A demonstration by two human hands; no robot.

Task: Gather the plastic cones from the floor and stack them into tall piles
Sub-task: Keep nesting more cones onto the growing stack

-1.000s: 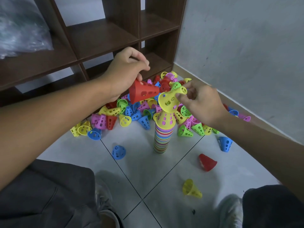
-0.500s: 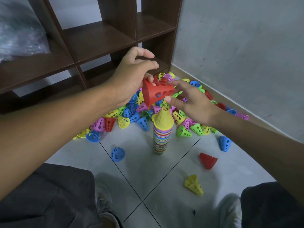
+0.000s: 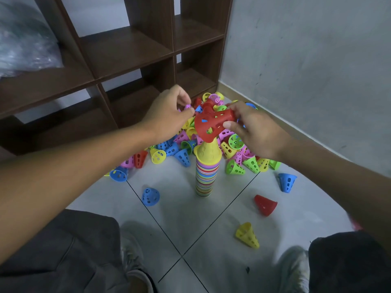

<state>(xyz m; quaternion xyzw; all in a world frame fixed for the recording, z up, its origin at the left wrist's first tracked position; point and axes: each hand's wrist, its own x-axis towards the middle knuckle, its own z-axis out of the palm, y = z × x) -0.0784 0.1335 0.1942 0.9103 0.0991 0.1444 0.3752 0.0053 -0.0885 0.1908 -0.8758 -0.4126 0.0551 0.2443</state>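
A tall striped stack of cones [image 3: 206, 178] stands on the floor tiles, topped by a yellow cone [image 3: 208, 152]. Just above that top hangs a tilted red cone [image 3: 208, 123], wide mouth facing down and left. My right hand [image 3: 254, 132] pinches its narrow end with thumb and fingers. My left hand [image 3: 169, 115] sits at the cone's wide rim with curled fingers; whether they touch the rim is unclear. Behind the stack lies a big heap of loose cones [image 3: 182, 142] in several colours.
Stray cones lie around the stack: blue [image 3: 150, 196], red [image 3: 265, 205], yellow [image 3: 247, 235] and blue [image 3: 286, 181]. A dark wooden shelf unit [image 3: 135, 49] stands behind the heap and a grey wall [image 3: 306, 70] to the right. My knees and shoes fill the bottom edge.
The red cone went from my left hand's grip into my right hand and came down over the stack's yellow top. My left hand slid back to the cone's rim.
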